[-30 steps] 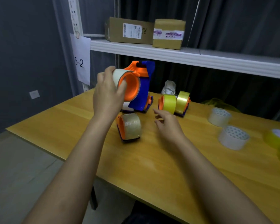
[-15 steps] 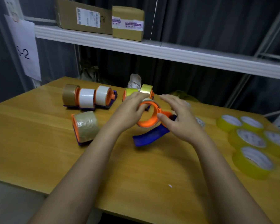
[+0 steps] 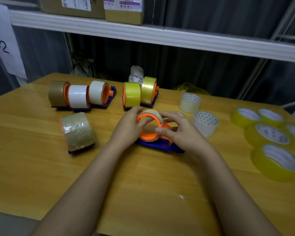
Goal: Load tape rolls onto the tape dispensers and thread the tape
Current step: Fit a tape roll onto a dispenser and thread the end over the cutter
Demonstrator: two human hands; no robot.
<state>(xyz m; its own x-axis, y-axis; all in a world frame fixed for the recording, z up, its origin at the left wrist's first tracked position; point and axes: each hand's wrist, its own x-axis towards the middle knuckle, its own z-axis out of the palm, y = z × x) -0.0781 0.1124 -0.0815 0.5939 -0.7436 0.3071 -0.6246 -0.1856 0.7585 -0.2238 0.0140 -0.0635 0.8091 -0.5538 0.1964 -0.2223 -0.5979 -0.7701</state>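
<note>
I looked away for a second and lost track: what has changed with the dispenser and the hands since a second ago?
The dispenser, held up by the left hand alone a second ago, has come down onto the table. The right hand, then free over the table, now grips it too. The loaded dispensers behind and the loose yellow rolls lie as they did.

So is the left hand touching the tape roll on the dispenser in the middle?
Touching. The head view shows the left hand with fingers curled over the tape roll's top edge.
</note>
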